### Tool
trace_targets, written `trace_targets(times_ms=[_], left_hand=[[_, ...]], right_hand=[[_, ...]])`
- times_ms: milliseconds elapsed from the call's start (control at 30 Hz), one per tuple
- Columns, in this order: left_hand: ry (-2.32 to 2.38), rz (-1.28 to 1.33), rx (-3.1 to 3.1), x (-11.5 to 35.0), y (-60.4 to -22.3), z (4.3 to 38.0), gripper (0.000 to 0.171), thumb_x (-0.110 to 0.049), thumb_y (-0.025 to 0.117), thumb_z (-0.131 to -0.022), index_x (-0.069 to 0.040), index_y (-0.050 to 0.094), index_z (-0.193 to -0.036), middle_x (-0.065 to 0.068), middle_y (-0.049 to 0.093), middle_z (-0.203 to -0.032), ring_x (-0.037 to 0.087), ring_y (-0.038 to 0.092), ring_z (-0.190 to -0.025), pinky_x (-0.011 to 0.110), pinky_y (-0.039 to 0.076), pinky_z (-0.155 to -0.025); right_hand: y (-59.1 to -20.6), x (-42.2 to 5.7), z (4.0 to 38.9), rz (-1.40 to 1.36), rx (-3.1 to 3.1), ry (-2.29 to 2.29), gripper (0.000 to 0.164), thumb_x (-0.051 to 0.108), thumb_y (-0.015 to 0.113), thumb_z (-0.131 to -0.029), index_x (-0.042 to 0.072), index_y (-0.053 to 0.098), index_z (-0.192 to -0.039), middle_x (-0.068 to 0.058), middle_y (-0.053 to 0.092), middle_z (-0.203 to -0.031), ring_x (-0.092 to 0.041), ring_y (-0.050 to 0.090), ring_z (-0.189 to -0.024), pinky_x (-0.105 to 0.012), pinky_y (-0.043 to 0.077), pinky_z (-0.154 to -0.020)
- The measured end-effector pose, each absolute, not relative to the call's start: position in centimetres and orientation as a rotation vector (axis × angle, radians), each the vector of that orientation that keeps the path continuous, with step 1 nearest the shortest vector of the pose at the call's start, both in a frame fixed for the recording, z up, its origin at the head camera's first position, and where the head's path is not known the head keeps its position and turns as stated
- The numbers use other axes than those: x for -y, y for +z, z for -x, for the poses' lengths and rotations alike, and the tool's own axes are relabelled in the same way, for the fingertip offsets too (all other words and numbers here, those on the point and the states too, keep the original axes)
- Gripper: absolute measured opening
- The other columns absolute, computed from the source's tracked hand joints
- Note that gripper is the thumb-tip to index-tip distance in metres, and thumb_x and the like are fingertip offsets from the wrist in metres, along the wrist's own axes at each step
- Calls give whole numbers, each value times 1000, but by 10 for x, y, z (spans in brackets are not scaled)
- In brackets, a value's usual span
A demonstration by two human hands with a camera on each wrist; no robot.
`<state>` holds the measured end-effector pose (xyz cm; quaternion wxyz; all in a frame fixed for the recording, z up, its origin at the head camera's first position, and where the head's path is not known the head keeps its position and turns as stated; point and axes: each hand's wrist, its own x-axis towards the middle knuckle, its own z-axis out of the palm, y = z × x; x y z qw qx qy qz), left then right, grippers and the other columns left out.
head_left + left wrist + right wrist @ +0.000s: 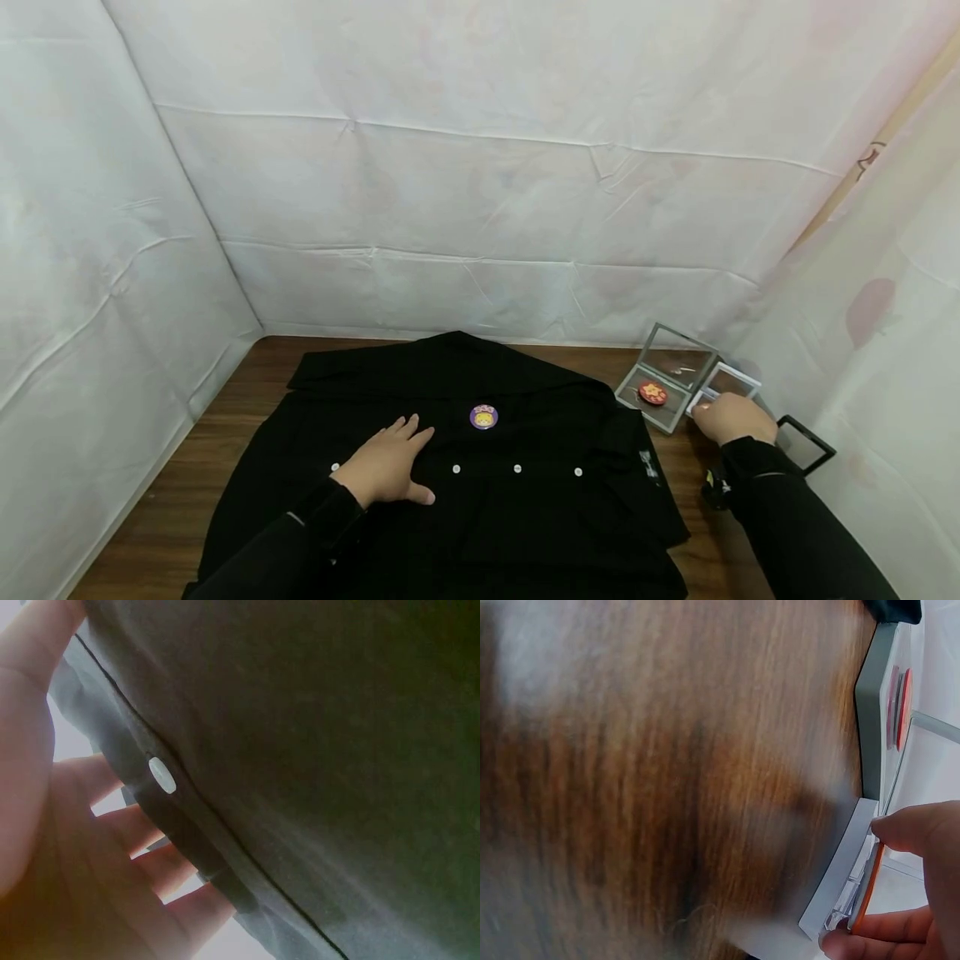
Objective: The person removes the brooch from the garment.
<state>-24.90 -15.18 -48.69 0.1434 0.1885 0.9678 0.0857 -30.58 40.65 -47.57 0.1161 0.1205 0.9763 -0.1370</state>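
Note:
A black shirt with white buttons lies spread out, and a round purple badge sits on it above the button row. My left hand rests on the shirt left of that badge, fingers spread. Over at the right, my right hand is at a small white case. In the right wrist view its thumb and fingers pinch a round badge with an orange edge, right at the case. The badge's front face is mostly hidden.
Beside the white case stands an open grey case with a red badge in it. A black-framed clear case lies behind the right wrist. White cloth hangs around the wooden table at the back and sides.

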Motion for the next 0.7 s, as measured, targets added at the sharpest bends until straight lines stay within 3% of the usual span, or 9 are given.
trace_targets(times_ms=[400, 700], left_hand=[[251, -532, -2774, 149, -484, 248, 103, -60, 87, -74, -9, 48, -154, 24, 33, -163, 45, 29, -150, 62, 28, -118], [252, -528, -2779, 148, -484, 247, 103, -60, 87, -73, -9, 48, -154, 24, 33, -162, 45, 29, -149, 62, 28, -117]], right_hand=[[-477, -403, 305, -457, -2905, -467, 46, 31, 44, -101, 12, 54, -60, -14, 58, -69, -30, 52, -63, -40, 42, -56], [-477, -401, 312, -512, -2880, -446, 46, 30, 47, -102, -2, 70, -79, -29, 62, -85, -38, 58, -74, -50, 48, -65]])
